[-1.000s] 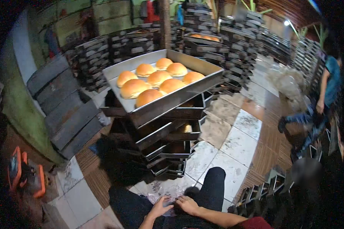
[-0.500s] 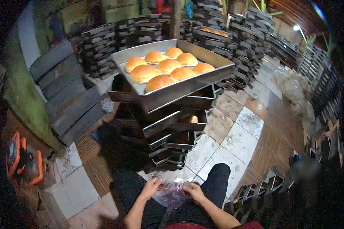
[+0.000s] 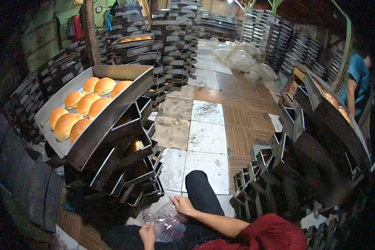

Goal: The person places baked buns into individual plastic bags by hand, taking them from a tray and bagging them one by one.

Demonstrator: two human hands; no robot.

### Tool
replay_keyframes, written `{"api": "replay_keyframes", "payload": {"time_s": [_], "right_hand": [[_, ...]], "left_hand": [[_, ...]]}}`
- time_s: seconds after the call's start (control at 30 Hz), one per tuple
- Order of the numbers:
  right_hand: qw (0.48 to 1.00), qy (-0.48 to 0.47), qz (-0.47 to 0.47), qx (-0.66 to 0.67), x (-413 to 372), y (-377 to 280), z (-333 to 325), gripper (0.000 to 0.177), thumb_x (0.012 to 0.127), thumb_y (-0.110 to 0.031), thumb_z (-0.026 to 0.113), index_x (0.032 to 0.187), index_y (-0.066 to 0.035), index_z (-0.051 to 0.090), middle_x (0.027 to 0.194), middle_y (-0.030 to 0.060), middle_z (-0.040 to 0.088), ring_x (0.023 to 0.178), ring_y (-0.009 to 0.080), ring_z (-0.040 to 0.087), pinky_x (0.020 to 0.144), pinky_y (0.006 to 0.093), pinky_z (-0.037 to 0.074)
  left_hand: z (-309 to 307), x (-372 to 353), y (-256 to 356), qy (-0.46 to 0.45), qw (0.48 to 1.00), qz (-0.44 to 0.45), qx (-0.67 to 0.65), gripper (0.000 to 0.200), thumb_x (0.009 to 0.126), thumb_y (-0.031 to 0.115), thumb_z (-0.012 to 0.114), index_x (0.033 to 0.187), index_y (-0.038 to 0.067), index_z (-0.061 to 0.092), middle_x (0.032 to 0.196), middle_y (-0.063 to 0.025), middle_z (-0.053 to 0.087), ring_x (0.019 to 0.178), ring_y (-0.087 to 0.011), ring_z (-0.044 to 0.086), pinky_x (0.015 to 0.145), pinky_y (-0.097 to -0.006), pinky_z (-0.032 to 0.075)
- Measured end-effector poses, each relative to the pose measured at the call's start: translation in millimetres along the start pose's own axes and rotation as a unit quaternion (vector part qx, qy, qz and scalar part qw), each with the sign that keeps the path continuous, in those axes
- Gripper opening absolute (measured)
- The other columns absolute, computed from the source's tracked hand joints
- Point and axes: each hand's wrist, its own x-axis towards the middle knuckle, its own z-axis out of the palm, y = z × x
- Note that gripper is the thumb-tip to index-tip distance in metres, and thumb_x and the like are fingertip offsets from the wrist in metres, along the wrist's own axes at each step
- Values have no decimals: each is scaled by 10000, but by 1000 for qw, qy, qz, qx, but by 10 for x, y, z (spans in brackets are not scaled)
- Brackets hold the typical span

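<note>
A clear plastic bag (image 3: 167, 227) with faint printing is stretched between my two hands over my lap. Closed at the bag's lower left edge is my left hand (image 3: 147, 234). My right hand (image 3: 182, 206) pinches its upper right edge, farther forward than the left. Ahead to the left, round golden buns (image 3: 87, 103) sit in a deep metal tray (image 3: 112, 112), on top of a stack of crisscrossed trays (image 3: 131, 166). Neither hand touches the buns or the tray.
Another tray stack (image 3: 304, 125) rises close on my right, with buns (image 3: 332, 100) on top. Beyond it is a person in a blue shirt (image 3: 356, 79). Tall tray stacks (image 3: 177, 37) line the back. Clear plastic bundles (image 3: 241, 58) lie on the tiled floor (image 3: 206, 160).
My view has turned to the right, so the bun tray now appears farther left and the right-hand stack and person show. Both hands still hold the plastic bag.
</note>
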Motion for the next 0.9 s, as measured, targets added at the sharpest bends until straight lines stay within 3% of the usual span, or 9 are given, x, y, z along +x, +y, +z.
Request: {"api": "replay_keyframes", "payload": {"time_s": [0.17,0.27,0.4,0.47,0.6,0.77,0.8,0.87,0.9], "right_hand": [[950,-241,-129,149,208,-566,-272,205,864,-190,524,822,9,549,768,62,577,717,140,523,675,301,430],[874,-406,-215,160,299,-797,-507,138,840,-139,529,802,-7,550,918,71,541,929,161,502,823,288,387],[850,-371,-373,31,182,-1146,-659,47,730,-96,569,762,-63,581,948,67,520,1001,239,464,873,347,351],[769,-274,-564,-125,213,-1309,-661,80,660,-129,574,730,-90,575,1001,58,487,1075,269,408,919,417,306],[685,-320,-627,-189,406,-1803,-783,107,647,-179,552,724,-109,579,993,63,484,1087,279,417,914,474,325],[620,-289,-711,-164,612,-2715,-894,124,639,-186,578,729,-100,570,953,104,549,953,273,514,811,414,394],[728,-367,-579,-37,613,-3069,-995,76,654,-95,603,720,-65,580,922,70,568,929,262,543,815,372,423],[791,-270,-542,-87,776,-3482,-1132,31,704,-75,572,726,-90,589,933,71,577,884,218,557,767,316,437],[787,-28,-610,-92,1030,-3762,-1096,91,760,-86,551,839,-53,584,919,85,592,822,190,569,736,291,445]], "left_hand": [[-182,-155,585,56,994,67,-69,164,844,108,517,718,16,569,681,-45,569,635,-108,516,583,-241,406],[-306,-110,384,-7,981,154,-117,216,876,171,466,997,35,581,966,-75,600,795,-159,555,721,-257,414],[-380,-152,732,21,881,1,-472,558,887,357,423,1267,-34,308,1233,-214,421,1053,-306,489,873,-403,419],[-505,-115,597,-328,691,-50,-642,580,889,384,388,1250,-64,318,1227,-249,412,1056,-332,484,849,-430,440],[-513,-152,440,-234,885,-34,-400,390,830,109,529,1127,-121,422,1071,-231,539,875,-289,589,748,-377,500],[-350,-154,531,-32,814,23,-580,39,808,38,534,819,1,539,808,-110,582,656,-173,565,589,-271,486],[-344,-75,446,-15,808,18,-589,39,808,38,534,819,1,539,808,-110,582,656,-173,565,589,-271,486],[-301,52,189,166,842,-70,-508,96,835,133,538,848,39,554,775,-53,574,652,-149,554,575,-252,471],[-357,27,340,174,822,-69,-538,91,824,131,557,856,46,558,773,-56,576,662,-149,559,581,-256,476]]}}
